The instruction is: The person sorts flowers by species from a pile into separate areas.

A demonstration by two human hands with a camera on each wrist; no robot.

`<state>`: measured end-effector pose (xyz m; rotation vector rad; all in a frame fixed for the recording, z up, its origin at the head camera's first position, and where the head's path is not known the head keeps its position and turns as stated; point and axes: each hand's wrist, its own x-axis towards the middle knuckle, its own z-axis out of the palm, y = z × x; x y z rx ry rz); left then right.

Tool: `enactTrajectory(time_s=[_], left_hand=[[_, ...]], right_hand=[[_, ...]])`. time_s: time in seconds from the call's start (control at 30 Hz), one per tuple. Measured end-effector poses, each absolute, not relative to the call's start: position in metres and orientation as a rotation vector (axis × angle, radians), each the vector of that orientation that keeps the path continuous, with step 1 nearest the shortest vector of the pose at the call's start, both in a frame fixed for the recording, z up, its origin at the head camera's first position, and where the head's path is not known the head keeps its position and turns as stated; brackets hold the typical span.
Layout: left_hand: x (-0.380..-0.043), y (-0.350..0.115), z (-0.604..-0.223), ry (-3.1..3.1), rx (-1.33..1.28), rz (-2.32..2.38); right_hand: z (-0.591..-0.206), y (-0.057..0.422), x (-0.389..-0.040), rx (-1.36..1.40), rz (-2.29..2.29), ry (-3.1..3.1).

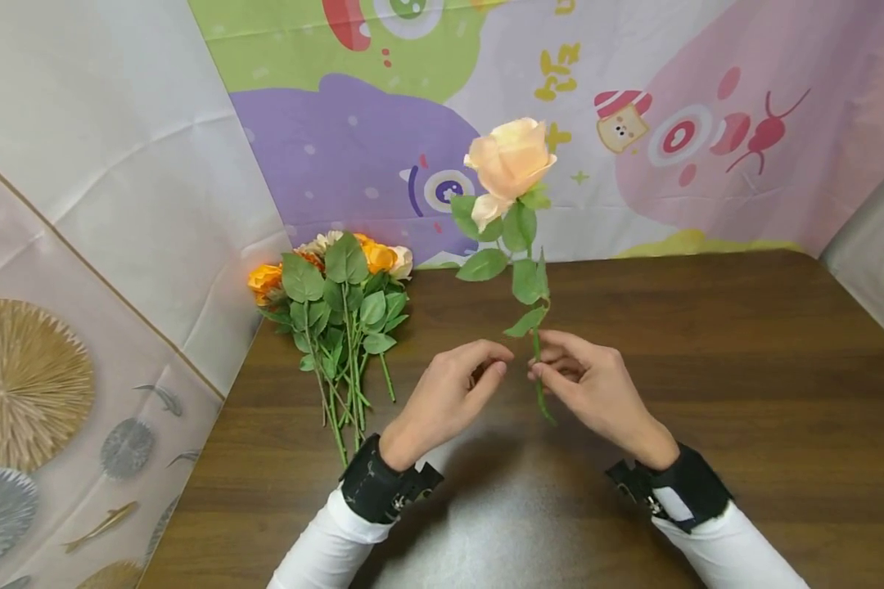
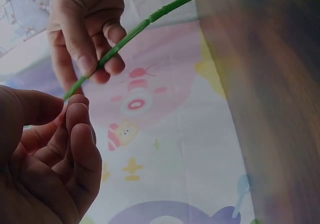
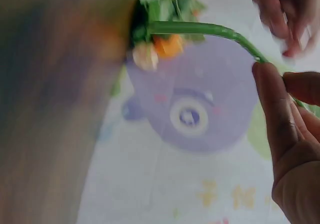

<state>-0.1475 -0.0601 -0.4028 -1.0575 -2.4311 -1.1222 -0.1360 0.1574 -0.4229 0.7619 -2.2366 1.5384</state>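
Observation:
A peach rose (image 1: pixel 511 159) with green leaves stands upright above the table, its bloom at the top. Thumb and fingers of my right hand (image 1: pixel 593 380) pinch its green stem (image 3: pixel 195 28) low down. Below that grip the bare stem end bends a little; it shows in both wrist views. Just left of the stem is my left hand (image 1: pixel 449 393), fingers loosely bent and thumb close to the forefinger, with a small gap to the stem in the head view. In the right wrist view the left hand (image 3: pixel 290 17) looks blurred and apart from the stem.
A bunch of orange and cream flowers (image 1: pixel 346 303) with long green stems lies at the left of the brown wooden table (image 1: pixel 744 393). Behind the table hangs a cartoon-printed cloth (image 1: pixel 368 139). Another patterned cloth (image 1: pixel 140 327) hangs on the left.

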Motion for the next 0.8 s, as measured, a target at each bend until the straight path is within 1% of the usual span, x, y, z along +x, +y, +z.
enactTrajectory(time_s=[0.2,0.37,0.63,0.8], left_hand=[[-0.148,-0.063,-0.402,-2.441,-1.03,-1.104],[-0.148,-0.064,-0.401,-2.452,-1.032,-1.088],[-0.146,-0.067,-0.399,-2.466,-1.07,-1.124],[-0.145,-0.068,-0.398,-2.473,-1.099,-1.133]], right_hand=[[-0.404,0.196,-0.143,0.567,1.389,-2.304],[-0.397,0.24,-0.146,0.383,1.198,-2.368],[-0.399,0.319,-0.144,0.03,0.928,-2.582],[-0.405,0.349,-0.145,-0.183,0.796,-2.742]])
